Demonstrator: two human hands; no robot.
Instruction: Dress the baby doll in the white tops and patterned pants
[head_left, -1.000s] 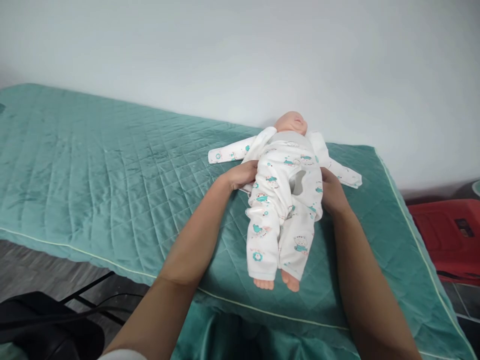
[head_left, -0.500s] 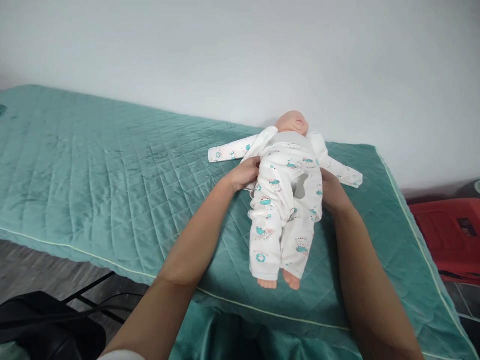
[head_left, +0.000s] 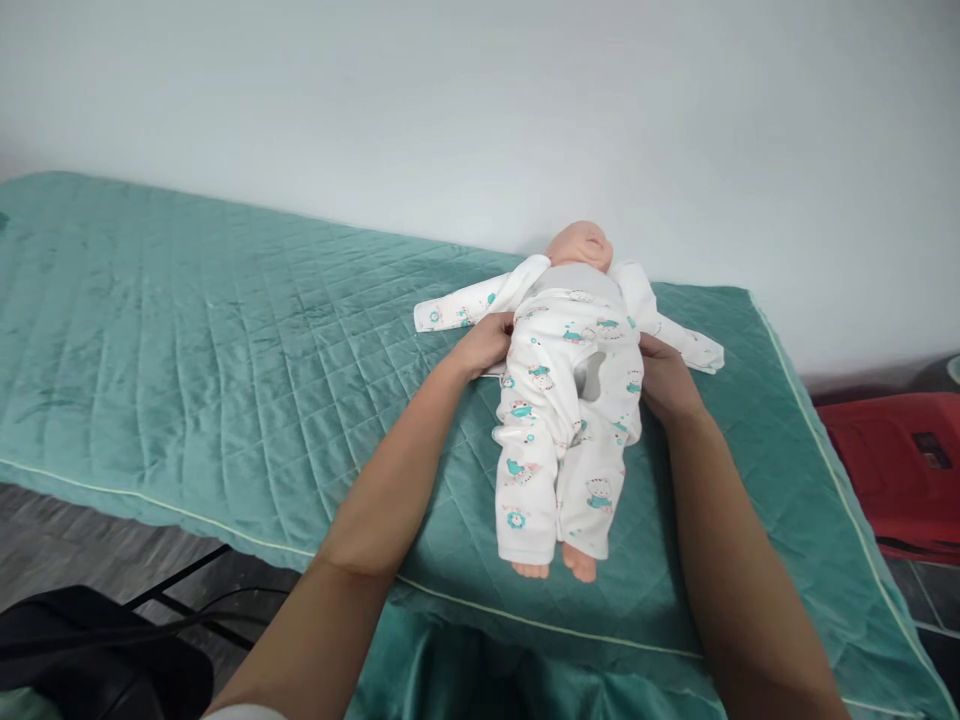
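Observation:
A baby doll (head_left: 579, 246) lies on its back, head toward the wall, bare feet toward me. It wears white printed baby trousers (head_left: 529, 420) with an open crotch, pulled over a grey-white torso. A white printed baby jacket (head_left: 465, 304) is on its arms and spread open, its sleeves stretched out to both sides. My left hand (head_left: 486, 345) is closed at the left hip, pinching the side of the trousers. At the other hip, my right hand (head_left: 666, 378) grips the trousers' right side; its fingertips are partly hidden by the cloth.
A green quilted cover (head_left: 225, 350) lies over the bed, which stands against a pale wall (head_left: 480, 120). To the right is a red plastic object (head_left: 892, 470). A black item (head_left: 97, 650) and a cable are at the lower left, above the floor.
Both hands stay at the doll's hips. The trousers and legs have shifted slightly left in view, and the crotch opening looks narrower.

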